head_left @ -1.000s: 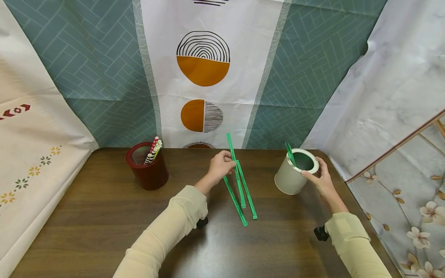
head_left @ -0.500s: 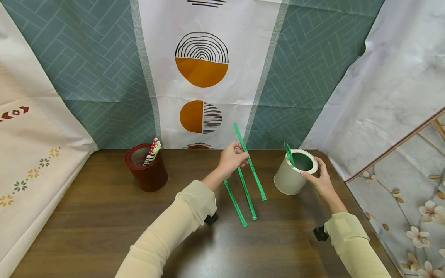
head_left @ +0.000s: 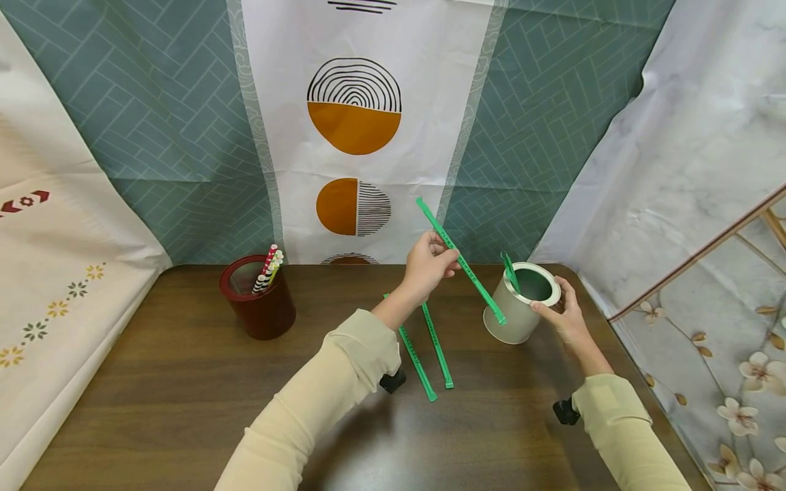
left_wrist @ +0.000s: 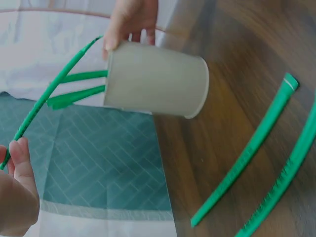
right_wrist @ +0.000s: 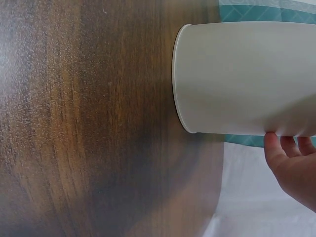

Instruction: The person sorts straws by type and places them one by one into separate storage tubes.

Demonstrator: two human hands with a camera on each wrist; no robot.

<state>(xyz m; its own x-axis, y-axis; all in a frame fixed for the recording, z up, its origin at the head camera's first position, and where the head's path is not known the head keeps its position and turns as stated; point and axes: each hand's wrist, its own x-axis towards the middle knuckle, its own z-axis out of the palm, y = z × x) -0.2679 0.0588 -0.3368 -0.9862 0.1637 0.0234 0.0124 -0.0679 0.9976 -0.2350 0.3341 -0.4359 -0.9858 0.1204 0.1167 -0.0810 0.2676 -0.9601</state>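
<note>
My left hand [head_left: 428, 264] pinches a long green straw [head_left: 474, 278] in a printed wrapper, raised over the table and slanting down to the right. In the head view the straw's lower end overlaps the front of the cream canister [head_left: 518, 319]. My right hand [head_left: 568, 319] grips that canister at its rim on the right side, thumb toward the front; in the right wrist view its fingertips [right_wrist: 271, 140] touch the wall. Several green straws [head_left: 511, 274] stick out of the canister's mouth. Two more green straws [head_left: 418, 365] lie side by side on the table.
At the back left stands a dark red canister [head_left: 260, 314] with several patterned sticks [head_left: 268, 269] poking out, dotted and striped. Patterned cloths hang behind the brown wooden table [head_left: 153, 402] and along both sides.
My left hand has lifted one green straw from among the three and carried it right toward the cream canister, tilting it further. The right hand and canister have stayed put.
</note>
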